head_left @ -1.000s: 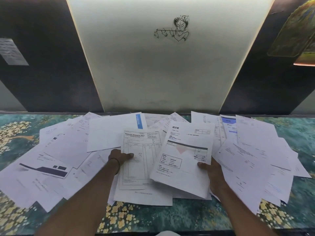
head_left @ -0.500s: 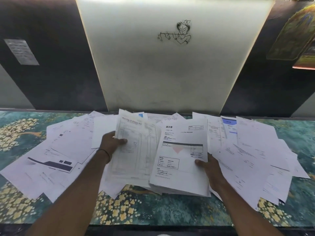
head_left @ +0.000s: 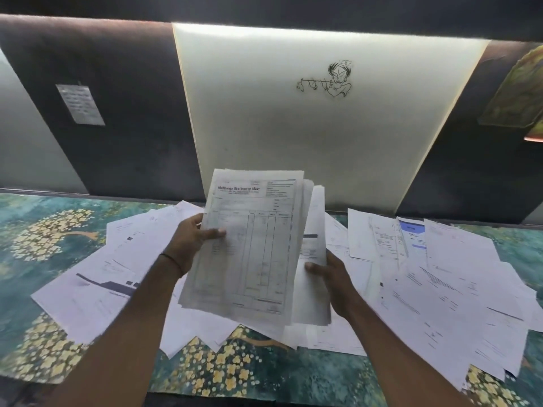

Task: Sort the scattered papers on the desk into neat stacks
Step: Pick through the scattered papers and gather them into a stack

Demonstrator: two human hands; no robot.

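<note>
Head view, both hands lifted over the desk [head_left: 44, 230]. The left hand [head_left: 191, 242] grips an invoice sheaf [head_left: 249, 245] by its left edge, thumb curled across the printed face and fingers hidden behind; from this grip the sheaf extends toward 3 o'clock, its top edge at 12 o'clock before the white panel [head_left: 323, 127] and its bottom corner at about 5 o'clock, clear of the desk. The right hand [head_left: 332, 277] pinches a second bundle [head_left: 316, 230] near its lower right edge, thumb on the front; the bundle rises from this grip toward 12 o'clock and is largely covered by the invoice sheaf, which overlaps it from the 9 o'clock side; whether the two bundles touch cannot be told. A thin dark band [head_left: 172, 261] circles the left wrist. Loose papers lie overlapped on the floral desk: one spread [head_left: 97, 277] at 8 to 9 o'clock of the hands, another [head_left: 440, 274] at 3 to 4 o'clock, with more sheets beneath the held bundles at 6 o'clock. On the panel, at 1 o'clock, a line drawing [head_left: 329, 80]; on the dark wall at 10 o'clock, a small note [head_left: 79, 104], its text unreadable.
</note>
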